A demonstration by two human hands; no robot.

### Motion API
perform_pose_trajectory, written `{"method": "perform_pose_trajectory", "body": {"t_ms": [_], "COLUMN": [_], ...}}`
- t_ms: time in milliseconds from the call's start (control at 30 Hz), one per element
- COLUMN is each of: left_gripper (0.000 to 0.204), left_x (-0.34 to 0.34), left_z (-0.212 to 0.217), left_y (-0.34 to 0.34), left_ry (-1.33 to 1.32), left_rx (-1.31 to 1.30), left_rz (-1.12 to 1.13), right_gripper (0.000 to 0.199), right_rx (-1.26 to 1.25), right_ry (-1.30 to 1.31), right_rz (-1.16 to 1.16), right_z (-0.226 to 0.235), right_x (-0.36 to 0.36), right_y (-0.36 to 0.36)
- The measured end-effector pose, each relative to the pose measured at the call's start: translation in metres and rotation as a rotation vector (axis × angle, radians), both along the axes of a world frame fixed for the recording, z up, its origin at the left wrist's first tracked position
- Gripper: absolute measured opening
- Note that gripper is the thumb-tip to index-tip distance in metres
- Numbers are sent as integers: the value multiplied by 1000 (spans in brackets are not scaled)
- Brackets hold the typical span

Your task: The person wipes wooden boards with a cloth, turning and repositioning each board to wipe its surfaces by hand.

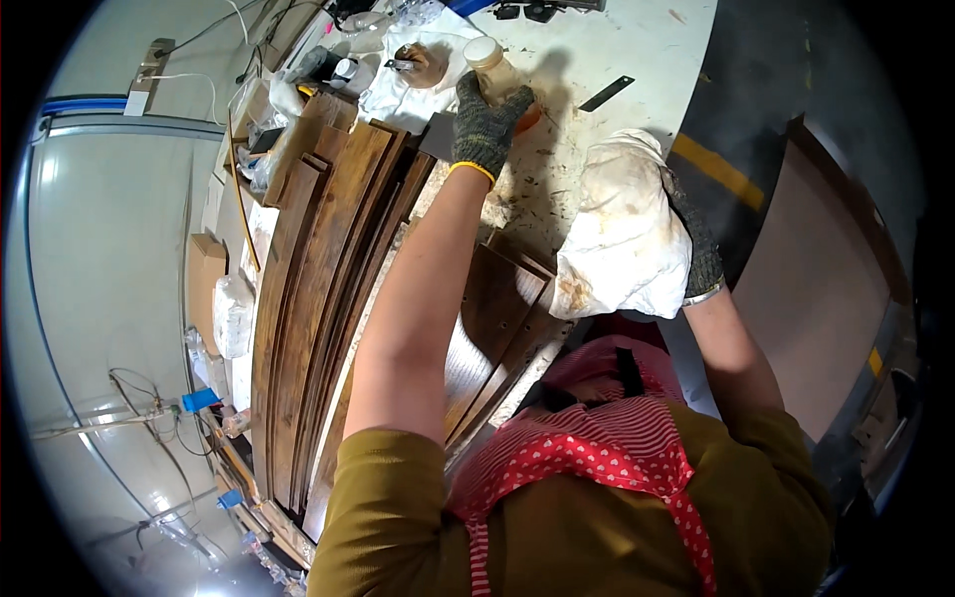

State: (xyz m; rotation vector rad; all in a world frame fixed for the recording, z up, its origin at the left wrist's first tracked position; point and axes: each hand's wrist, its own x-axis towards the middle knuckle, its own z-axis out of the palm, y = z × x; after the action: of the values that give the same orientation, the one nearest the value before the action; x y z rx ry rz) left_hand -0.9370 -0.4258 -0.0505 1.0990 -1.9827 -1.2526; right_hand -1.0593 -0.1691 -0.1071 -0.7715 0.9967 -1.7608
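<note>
On the left of the frame, the long brown boards (pixel 323 239) lie in a close stack running toward me; a drip or a knock there could, I think, mark their faces, since my left forearm passes just beside them; at upper centre-left, a small brown open container (pixel 426 68) sits on a crumpled white sheet (pixel 383 104); a tug on that sheet might tip it. Just right of it, my left hand (pixel 483 134), gloved, is curled round the white-lidded jar (pixel 494 80) at upper centre, fingers on one side and thumb on the other; knitted yarn may slip on a smooth wall, and if the lid is loose, a tilt could spill what is inside over the tabletop (pixel 647 50). Farther right, a black flat strip (pixel 607 94) lies where a trailing fold could sweep it aside; right of centre, my right hand (pixel 701 234) has hold of the stained white cloth (pixel 625 229); its fingers are mostly hidden, so I cannot tell how tightly they close; with the bundle hanging so low, a loose corner could snag on the short boards (pixel 494 308) below.
</note>
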Motion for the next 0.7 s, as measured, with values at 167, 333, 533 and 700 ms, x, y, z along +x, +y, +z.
{"method": "perform_pose_trajectory", "body": {"t_ms": [167,333,533,700], "left_gripper": [66,50,66,70], "left_x": [13,75,88,91], "left_z": [29,82,137,145], "left_y": [1,-8,57,44], "left_ry": [253,-219,-902,-996], "left_rx": [27,-530,-859,-1073], "left_rz": [-9,-395,-690,-772], "right_gripper": [46,44,52,42], "right_rx": [-50,110,105,162], "right_ry": [-883,-837,-721,-912], "right_rz": [197,193,450,382], "right_z": [38,39,59,58], "right_x": [3,-9,21,21], "right_y": [-20,-28,-51,-59]}}
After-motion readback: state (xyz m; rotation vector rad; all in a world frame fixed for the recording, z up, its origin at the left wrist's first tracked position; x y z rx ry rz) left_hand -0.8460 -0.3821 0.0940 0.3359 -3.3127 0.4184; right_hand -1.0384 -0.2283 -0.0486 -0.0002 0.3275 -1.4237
